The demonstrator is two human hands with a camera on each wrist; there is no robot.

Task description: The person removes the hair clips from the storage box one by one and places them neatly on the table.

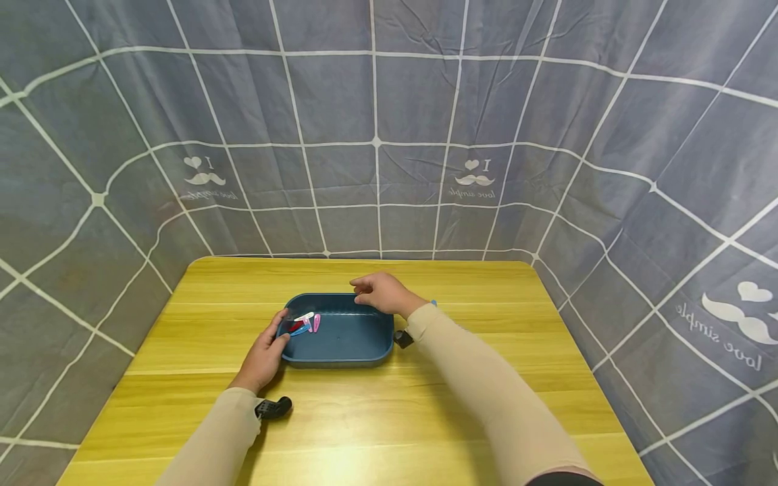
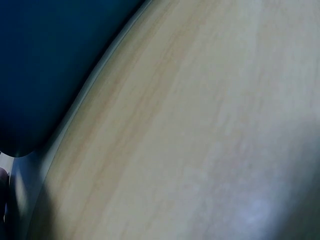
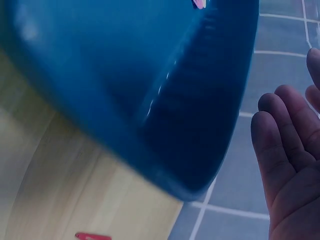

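Head view: a dark blue rectangular tray [image 1: 346, 341] with rounded corners sits on a yellow wood-grain table [image 1: 340, 412], and a small cluster of snap hair clips lies inside it, bunched at the left end. A white clip [image 1: 304, 316] lies at the far side of the cluster, a red clip [image 1: 295, 327] and a blue clip [image 1: 300, 331] lie close to the tray's left wall, and a pink clip [image 1: 317, 322] lies at the cluster's right edge. The left hand [image 1: 263, 354] holds that left end — thumb over the rim beside the blue clip, fingers round the outer side. The left wrist view shows little more than the tray's side and bare wood, with a dark sliver of finger at the lower left edge. The right hand [image 1: 389, 295] is over the far rim near the tray's right corner, holding nothing, its fingers loosely bent; the right wrist view shows the fingers nearest the tray side by side, well off the wall, though the thumb's position is hard to tell there. That same view also catches another red clip [image 3: 93, 236] on the table outside the tray. Beige sleeves [image 1: 486, 385] cover both forearms, a black wrist camera [image 1: 273, 408] shows at the left wrist, and a grey curtain [image 1: 340, 101] with white grid lines — and mirrored lettering — hangs around the table.
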